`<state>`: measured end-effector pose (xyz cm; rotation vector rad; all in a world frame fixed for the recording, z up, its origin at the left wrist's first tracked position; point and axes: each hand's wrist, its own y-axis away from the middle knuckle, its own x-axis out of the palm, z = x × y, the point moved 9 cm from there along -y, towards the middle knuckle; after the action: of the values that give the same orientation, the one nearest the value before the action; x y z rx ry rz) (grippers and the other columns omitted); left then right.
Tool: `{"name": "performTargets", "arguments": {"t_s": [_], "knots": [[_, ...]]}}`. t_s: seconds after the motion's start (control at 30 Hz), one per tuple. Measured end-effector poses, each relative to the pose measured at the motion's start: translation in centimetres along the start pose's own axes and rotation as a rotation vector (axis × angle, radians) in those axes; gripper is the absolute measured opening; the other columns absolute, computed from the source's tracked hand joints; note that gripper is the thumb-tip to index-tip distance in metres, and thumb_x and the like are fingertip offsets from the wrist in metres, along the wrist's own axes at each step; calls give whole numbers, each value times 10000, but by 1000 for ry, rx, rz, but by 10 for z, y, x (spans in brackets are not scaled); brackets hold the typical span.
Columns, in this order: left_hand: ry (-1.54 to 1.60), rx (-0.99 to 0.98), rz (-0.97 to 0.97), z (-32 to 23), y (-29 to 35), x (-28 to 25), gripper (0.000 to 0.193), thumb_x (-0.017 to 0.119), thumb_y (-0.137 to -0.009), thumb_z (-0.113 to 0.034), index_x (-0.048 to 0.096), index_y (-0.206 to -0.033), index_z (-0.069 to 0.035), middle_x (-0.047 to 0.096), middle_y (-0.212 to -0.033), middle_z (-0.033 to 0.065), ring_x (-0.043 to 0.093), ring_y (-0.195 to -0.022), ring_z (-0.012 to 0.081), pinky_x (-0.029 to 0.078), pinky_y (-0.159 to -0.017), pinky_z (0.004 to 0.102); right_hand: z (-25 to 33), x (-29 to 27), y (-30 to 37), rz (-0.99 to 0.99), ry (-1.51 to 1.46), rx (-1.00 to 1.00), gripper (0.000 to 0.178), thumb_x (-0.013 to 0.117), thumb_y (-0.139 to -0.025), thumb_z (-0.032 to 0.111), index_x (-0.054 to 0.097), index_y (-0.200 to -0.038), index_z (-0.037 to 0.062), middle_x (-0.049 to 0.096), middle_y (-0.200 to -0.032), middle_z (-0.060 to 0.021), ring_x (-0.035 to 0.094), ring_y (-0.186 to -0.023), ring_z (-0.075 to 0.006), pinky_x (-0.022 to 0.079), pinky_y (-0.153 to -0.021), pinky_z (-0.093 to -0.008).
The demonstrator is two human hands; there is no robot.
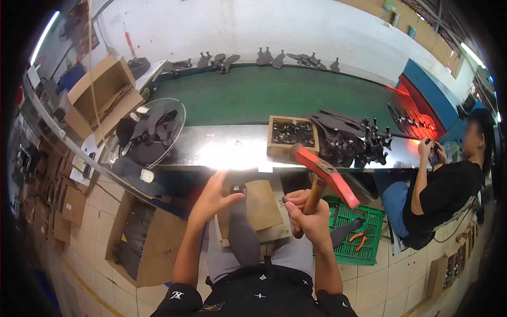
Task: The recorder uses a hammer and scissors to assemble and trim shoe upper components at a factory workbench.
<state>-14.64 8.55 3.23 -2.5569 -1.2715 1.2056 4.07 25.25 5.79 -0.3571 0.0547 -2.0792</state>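
My right hand (315, 221) is closed round the wooden handle of a hammer (327, 174) with a red head, which is raised in front of the bench. Between its thumb and forefinger is a small dark piece (284, 200), too small to name. My left hand (211, 199) has its fingers apart and holds nothing. Beside and below it, a dark grey shoe sole (244, 238) lies lengthwise over my lap, its far end on a tan board (261, 203). A dark part with a pale spot, perhaps a heel, shows at that far end (237, 188).
A wooden box (271, 145) of small dark parts stands on the metal bench edge, left of heaped soles with black heels (359, 145). Behind runs a green conveyor belt (274, 95). A wire basket (182, 124) holds soles. Below right, a green crate (364, 253) carries orange-handled pliers (360, 240). A person (449, 185) sits at right.
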Motion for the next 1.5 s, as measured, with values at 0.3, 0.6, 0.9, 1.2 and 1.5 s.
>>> {"name": "performTargets", "arguments": {"t_s": [0.3,0.6,0.9,1.2,1.5], "knots": [[-1,81,-73,10,21,28,195,747,-831,-164,724,-976,-36,721,-980,129,685,-989,274,523,-839,343,-69,25,-29,159,417,104,234,731,-866,110,700,-1046,-36,680,-773,-16,555,-636,-42,442,-580,-221],[136,90,-153,17,41,37,247,742,-816,-213,715,-1013,-68,706,-1018,137,648,-1039,303,387,-1028,484,-81,62,-56,291,517,-119,222,723,-861,96,693,-1062,8,699,-877,-162,628,-713,-154,495,-671,-312],[334,-11,-120,19,44,30,313,775,-720,-85,706,-1022,-37,706,-1073,138,669,-994,308,519,-862,375,-50,92,-39,401,851,-402,215,701,-769,20,681,-983,16,649,-867,-137,643,-810,-356,518,-701,-357],[465,-59,-23,30,36,35,286,764,-769,-69,729,-1047,-12,728,-975,101,679,-864,154,535,-745,284,-41,63,-7,99,688,-240,359,645,-947,155,564,-1272,25,662,-837,-163,664,-723,-214,518,-658,-323],[560,-138,30,44,36,39,285,788,-740,-39,732,-1015,16,716,-929,85,644,-825,126,503,-742,257,-23,53,37,206,703,24,426,578,-988,125,484,-1372,-35,668,-960,-245,685,-809,-303,528,-714,-363]]}}
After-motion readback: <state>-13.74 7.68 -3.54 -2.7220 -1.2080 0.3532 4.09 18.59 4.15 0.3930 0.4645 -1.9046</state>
